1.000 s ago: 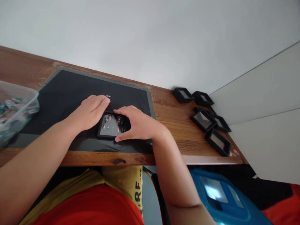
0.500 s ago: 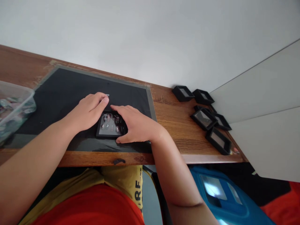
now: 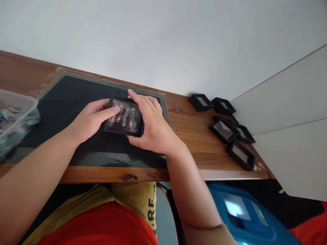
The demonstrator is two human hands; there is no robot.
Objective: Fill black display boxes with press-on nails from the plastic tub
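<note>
A small black box (image 3: 124,117) with a clear window lies between my hands, tilted a little above the black mat (image 3: 84,92). Behind the window are several small glossy pieces (image 3: 124,122) that look like press-on nails. My left hand (image 3: 92,117) grips the box's left edge, its thumb lying over the window and its fingers partly hidden behind the frame. Around the right side curls my right hand (image 3: 153,126), with the thumb at the near edge and the fingers at the far corner.
At the left, a clear plastic bin (image 3: 17,119) holds many small wrapped pieces. Several black boxes (image 3: 224,130) stand at the right on the wooden table (image 3: 186,126). A white wall (image 3: 143,44) rises behind. Below the table at right is a blue stool (image 3: 245,217).
The box has come up off the mat and moved away from me. My left hand has shifted onto its left edge; the small shiny bit at its fingertips no longer shows.
</note>
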